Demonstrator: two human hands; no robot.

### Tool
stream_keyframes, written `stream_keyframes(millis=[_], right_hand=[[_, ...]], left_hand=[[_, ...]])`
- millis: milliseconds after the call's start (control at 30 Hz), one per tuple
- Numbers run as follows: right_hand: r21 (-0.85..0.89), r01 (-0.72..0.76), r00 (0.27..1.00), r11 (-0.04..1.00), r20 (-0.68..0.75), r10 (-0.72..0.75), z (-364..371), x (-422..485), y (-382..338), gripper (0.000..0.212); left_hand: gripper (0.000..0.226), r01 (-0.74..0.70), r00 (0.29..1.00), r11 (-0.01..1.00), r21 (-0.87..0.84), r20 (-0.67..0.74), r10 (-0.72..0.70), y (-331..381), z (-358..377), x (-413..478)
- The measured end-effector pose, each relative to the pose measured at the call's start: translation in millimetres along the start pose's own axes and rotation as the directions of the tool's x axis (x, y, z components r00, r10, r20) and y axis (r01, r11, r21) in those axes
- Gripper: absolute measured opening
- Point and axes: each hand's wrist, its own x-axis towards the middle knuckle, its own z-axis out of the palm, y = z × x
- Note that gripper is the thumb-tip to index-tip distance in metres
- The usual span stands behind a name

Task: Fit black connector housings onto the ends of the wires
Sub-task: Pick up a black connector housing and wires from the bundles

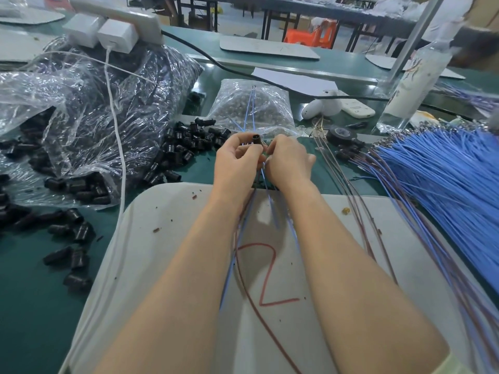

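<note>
Hands meet over the far edge of a white mat point(189, 265) on a green desk point(27, 292). The left hand point(237, 157) pinches one black connector housing point(256, 139) at its fingertips. The right hand point(287, 160), fingers curled in close beside it, grips a few thin wires point(272, 211) that trail back between the forearms toward the near edge. Several blue ends poke out beyond the hands on the far side. Whether a wire end is already seated in the held housing cannot be told, since the fingers hide the joint.

Most of the job appears to lie ahead. A loose pile of housings point(183, 149) sits just left of the hands, and more spill from a crumpled plastic bag point(81, 103) on the far left. A thick bundle of blue wires point(445, 179) fans across the right of the desk. A few dark pieces lie at the wire ends near a tape roll point(341, 133), possibly finished assemblies, though they are too small to confirm.
</note>
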Motion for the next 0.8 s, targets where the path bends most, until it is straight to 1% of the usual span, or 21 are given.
stream_keyframes(millis=[67,133,167,233,267,300,400,500,600,633,700,733,767,800], right_hand=[[0.184,0.016,0.998,0.983,-0.059,-0.005,-6.1,-3.5,3.9,0.02],[0.382,0.056,0.993,0.923,-0.121,-0.01,-18.7,-8.1,7.5,0.014],[0.504,0.063,0.992,0.861,-0.13,0.003,-26.3,-10.6,10.1,0.012],[0.747,0.025,0.998,0.665,-0.06,0.031,-40.9,-19.1,15.9,0.018],[0.817,0.008,0.999,0.576,-0.027,0.025,-46.1,-24.0,20.1,0.021],[0.836,0.007,1.0,0.548,-0.018,0.014,-49.4,-28.8,24.5,0.022],[0.788,0.042,0.999,0.615,-0.051,-0.002,-51.3,-41.7,34.3,0.023],[0.768,0.07,0.996,0.636,-0.09,-0.001,-47.6,-51.8,34.5,0.022],[0.728,0.072,0.997,0.682,-0.074,-0.026,-43.4,-55.9,30.9,0.004],[0.689,0.086,0.996,0.72,-0.08,-0.043,-42.7,-56.2,30.3,0.004],[0.57,0.138,0.988,0.81,-0.139,-0.071,-40.9,-56.5,30.1,0.013],[0.522,0.164,0.98,0.837,-0.183,-0.078,-40.3,-57.1,29.5,0.016],[0.495,0.185,0.971,0.849,-0.223,-0.082,-40.1,-58.1,29.0,0.017],[0.48,0.201,0.963,0.854,-0.254,-0.084,-39.8,-58.6,28.7,0.018]], left_hand=[[0.022,-0.006,1.0,1.0,0.028,-0.006,0.006,-1.0,-0.4,0.4],[0.024,-0.035,0.999,0.996,0.086,0.0,0.036,-1.4,0.2,-0.1],[0.025,-0.055,0.998,0.991,0.123,0.01,0.054,-1.6,1.0,-0.9],[0.026,-0.094,0.995,0.978,0.188,0.042,0.087,-2.5,2.3,-2.8],[0.026,-0.11,0.993,0.97,0.216,0.059,0.1,-3.0,2.6,-3.4],[0.026,-0.126,0.991,0.963,0.24,0.074,0.111,-3.3,3.0,-3.8],[0.024,-0.178,0.982,0.937,0.3,0.119,0.148,-3.4,4.0,-5.4],[0.02,-0.267,0.959,0.892,0.365,0.193,0.208,-2.7,6.1,-8.2],[0.023,-0.337,0.937,0.84,0.425,0.243,0.252,-4.1,7.5,-11.8],[0.025,-0.354,0.931,0.82,0.449,0.251,0.264,-4.9,7.8,-12.5],[0.034,-0.379,0.923,0.774,0.507,0.268,0.276,-5.7,7.6,-13.3],[0.038,-0.387,0.92,0.745,0.543,0.277,0.276,-5.8,7.3,-13.8],[0.039,-0.399,0.916,0.7,0.593,0.284,0.282,-6.2,7.4,-14.4],[0.037,-0.414,0.91,0.631,0.656,0.286,0.299,-6.7,7.6,-14.9]])
